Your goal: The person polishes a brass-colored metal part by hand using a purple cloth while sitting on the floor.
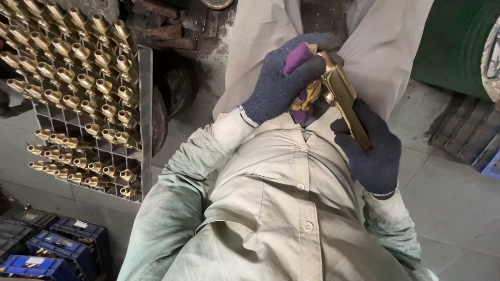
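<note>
In the upper left of the frame, a grey metal grid rack (141, 93) is standing full of shiny brass tap fittings (78, 78), their rows thinning out toward its lower part. Below it, in the lower left corner, blue plastic crates (62, 247) are sitting on the floor. Toward the centre, the person's left hand (284, 78), wearing a dark grey knitted glove, is clenching a bunched purple and yellow cloth (302, 78) and pressing it against the top of a flat polished brass bar-shaped piece (344, 101). That brass piece is lying slantwise in the upper middle of the frame, above the pale green buttoned shirt (281, 208), running down to the right. The right hand (372, 151), in a darker knitted glove, is gripping the brass piece's lower end from beneath, fingers wrapped around it. Further right, a dark plastic crate (469, 130) is resting on the grey stone floor (453, 208), and a green curved surface (458, 41) is filling the upper right corner.
</note>
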{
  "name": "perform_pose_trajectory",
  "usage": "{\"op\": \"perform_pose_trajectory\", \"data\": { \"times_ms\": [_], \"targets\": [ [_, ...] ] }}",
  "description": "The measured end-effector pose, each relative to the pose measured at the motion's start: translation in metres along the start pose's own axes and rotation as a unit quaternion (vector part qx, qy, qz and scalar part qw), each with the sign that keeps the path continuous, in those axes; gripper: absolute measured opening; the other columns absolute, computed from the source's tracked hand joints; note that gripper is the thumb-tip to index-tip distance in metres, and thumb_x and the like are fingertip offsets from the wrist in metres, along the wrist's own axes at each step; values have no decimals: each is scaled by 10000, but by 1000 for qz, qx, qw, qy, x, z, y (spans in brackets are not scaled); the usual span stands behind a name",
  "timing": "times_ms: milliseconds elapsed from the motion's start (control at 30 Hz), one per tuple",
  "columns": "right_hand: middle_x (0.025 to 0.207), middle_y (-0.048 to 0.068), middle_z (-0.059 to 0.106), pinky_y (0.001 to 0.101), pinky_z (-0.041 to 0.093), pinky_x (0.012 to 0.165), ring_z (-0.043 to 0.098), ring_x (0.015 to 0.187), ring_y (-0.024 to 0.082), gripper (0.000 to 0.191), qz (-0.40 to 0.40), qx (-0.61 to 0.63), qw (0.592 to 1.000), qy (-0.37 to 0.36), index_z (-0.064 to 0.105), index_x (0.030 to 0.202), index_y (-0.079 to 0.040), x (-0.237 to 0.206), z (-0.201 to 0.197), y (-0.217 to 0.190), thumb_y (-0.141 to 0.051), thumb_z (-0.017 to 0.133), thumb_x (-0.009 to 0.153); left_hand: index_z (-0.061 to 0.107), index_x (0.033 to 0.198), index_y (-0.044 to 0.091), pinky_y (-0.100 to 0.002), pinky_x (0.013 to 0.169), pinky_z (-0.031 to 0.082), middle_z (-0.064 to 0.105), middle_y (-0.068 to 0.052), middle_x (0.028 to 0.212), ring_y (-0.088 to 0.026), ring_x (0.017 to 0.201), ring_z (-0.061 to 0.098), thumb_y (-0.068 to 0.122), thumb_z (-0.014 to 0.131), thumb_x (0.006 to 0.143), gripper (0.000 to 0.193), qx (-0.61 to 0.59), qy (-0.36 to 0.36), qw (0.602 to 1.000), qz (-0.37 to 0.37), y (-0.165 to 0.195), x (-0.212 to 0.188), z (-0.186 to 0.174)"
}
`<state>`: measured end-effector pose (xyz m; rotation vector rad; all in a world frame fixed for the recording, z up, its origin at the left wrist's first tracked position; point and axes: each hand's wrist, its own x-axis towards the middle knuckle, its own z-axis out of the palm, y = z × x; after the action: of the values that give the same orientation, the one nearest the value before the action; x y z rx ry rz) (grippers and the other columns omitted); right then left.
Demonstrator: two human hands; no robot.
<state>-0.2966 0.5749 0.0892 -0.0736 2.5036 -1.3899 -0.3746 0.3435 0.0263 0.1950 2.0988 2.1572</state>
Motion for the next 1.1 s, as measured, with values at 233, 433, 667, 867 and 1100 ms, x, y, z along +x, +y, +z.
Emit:
{"op": "perform_pose_trajectory", "data": {
  "times_ms": [233,433,667,867,1100],
  "targets": [
    [1016,125,738,290,608,867,726,903,167,503,33,238,970,-46,517,1466,85,3,-4,-5,-95,604,1005,677,1292,45,-319,1001,586,735,-82,1219,-167,1108,732,184,648,1047,283,-10,1,1000,-8,1,0,-1],
    [856,141,740,286,537,687,712,730,188,522,77,119,988,-60,577,1350,70,5,-13,-6,-7,528,836,680,1280,40,-312,996,573,731,-81,1207,-160,1094,724,176,647,1016,300,-32,3,999,-28,2,0,1],
    [1064,238,725,329,551,746,713,868,300,580,-115,-117,985,-56,613,1234,83,9,-13,-6,53,647,656,656,1341,54,-313,1053,559,736,-81,1233,-159,1149,711,181,613,1065,307,-61,-25,997,-38,7,0,1],
    [829,103,760,276,525,669,723,734,161,443,74,122,985,-93,582,1346,36,3,-12,-12,-59,497,922,637,1378,51,-315,1098,542,742,-81,1267,-162,1201,704,188,598,1083,327,-106,-44,993,-43,5,-2,0],
    [857,90,749,264,568,675,763,754,181,505,77,346,932,-72,515,1460,5,2,-3,-2,-219,530,1008,617,1398,50,-312,1112,534,725,-82,1315,-171,1234,698,171,592,1080,341,-65,-44,997,-10,2,-2,0]
  ]
}}
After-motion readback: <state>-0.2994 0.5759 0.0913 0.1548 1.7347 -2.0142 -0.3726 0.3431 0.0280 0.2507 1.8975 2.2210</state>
